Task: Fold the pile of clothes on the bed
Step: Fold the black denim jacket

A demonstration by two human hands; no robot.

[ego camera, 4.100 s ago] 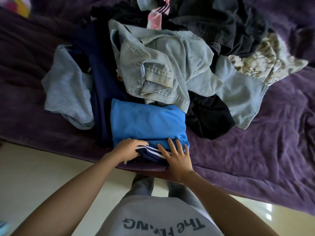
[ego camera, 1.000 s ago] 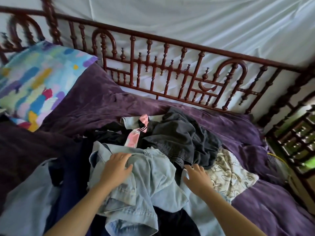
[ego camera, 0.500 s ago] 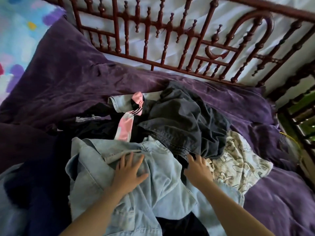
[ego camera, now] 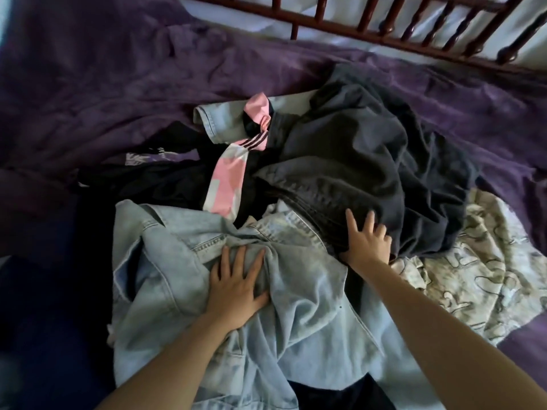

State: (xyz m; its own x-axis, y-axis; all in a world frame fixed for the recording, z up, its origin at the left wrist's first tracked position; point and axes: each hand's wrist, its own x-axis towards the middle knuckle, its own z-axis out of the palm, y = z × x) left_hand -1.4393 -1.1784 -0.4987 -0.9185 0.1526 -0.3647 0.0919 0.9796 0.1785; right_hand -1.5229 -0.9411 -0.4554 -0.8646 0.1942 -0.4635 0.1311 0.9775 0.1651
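A pile of unfolded clothes lies on the purple bed cover [ego camera: 103, 93]. A light denim jacket [ego camera: 177, 261] lies crumpled in front, and my left hand [ego camera: 236, 288] rests flat on it with straight fingers. My right hand [ego camera: 367, 241] lies on the edge of a dark grey garment [ego camera: 370, 161], fingers spread and slightly bent over its hem. A pink and white striped piece [ego camera: 228, 179] sits in the middle. A cream patterned garment [ego camera: 479, 276] lies to the right, and black clothes [ego camera: 154, 176] lie to the left.
A dark red wooden bed rail [ego camera: 384, 22] runs along the far side, with white fabric behind it. A navy garment [ego camera: 44, 306] covers the near left. Bare purple cover stretches across the far left and far right.
The view has dipped closer to the pile. My right hand has slid forward from the denim's edge onto the dark grey garment. My left hand stays on the denim jacket.
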